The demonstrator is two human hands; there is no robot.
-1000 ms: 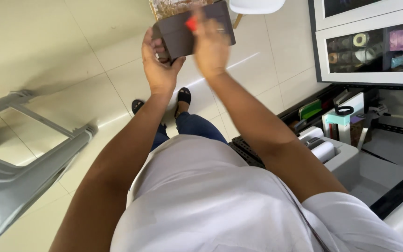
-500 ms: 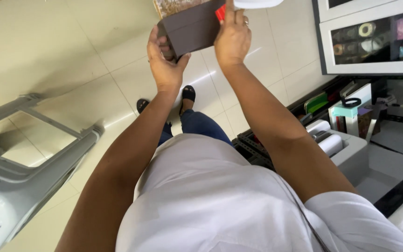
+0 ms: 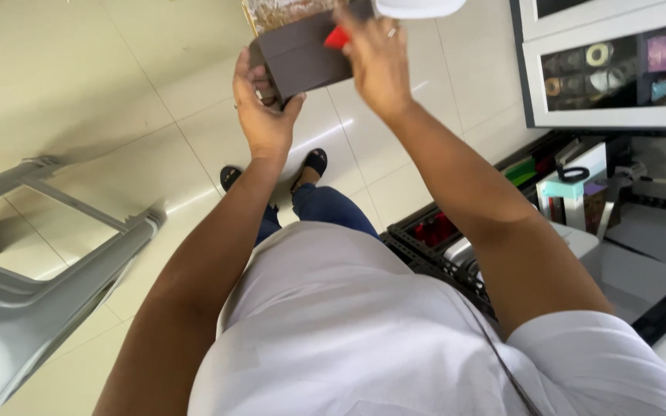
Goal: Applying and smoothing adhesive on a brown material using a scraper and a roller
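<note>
I stand over a pale tiled floor and hold a dark brown flat case (image 3: 302, 55) up in front of me. My left hand (image 3: 262, 108) grips its lower left corner. My right hand (image 3: 375, 62) is at its right edge, fingers closed around a small red object (image 3: 338, 37) pressed against the case. Behind the case a speckled brown surface (image 3: 279, 11) shows at the top edge of the view. My feet in dark shoes (image 3: 314, 162) are visible below the hands.
A grey plastic chair (image 3: 32, 277) stands at the left. At the right are a white-framed display case (image 3: 618, 73) with small coloured items, a black crate (image 3: 433, 239) with red things, and a shelf with a pale green box (image 3: 568, 192). A white rounded object (image 3: 418, 8) sits at the top.
Both hands and the dark case have stayed raised near the top of the view. My right hand has slid along the case's right edge with the red object.
</note>
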